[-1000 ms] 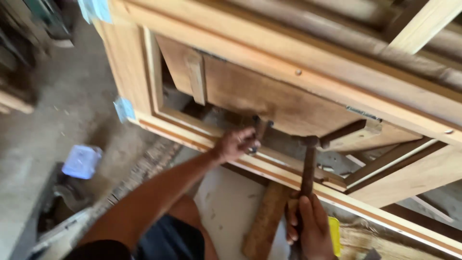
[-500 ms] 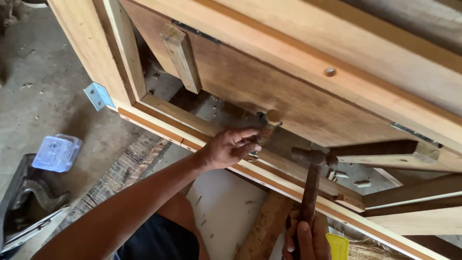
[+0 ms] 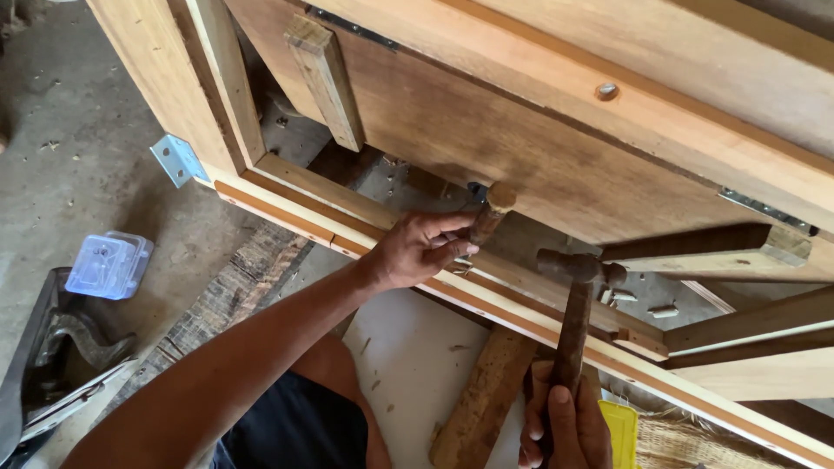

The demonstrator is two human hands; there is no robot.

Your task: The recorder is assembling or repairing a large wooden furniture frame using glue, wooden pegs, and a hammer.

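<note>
My left hand grips a wooden-handled chisel, held slanted with its blade down against the lower rail of a wooden frame. The handle's round top points up to the right. My right hand, low in the view, is closed on the handle of a hammer. The hammer's dark metal head hangs just right of the chisel's top, not touching it. Behind both is a brown wooden panel set in the frame.
A metal corner bracket sticks out at the frame's left corner. A clear blue plastic box lies on the concrete floor at left. A rough wood block and a white board lie below the frame. A yellow object sits by my right hand.
The view has closed in on the frame. My left hand stays on the chisel. The hammer head has moved a little to the right of the chisel's top.
</note>
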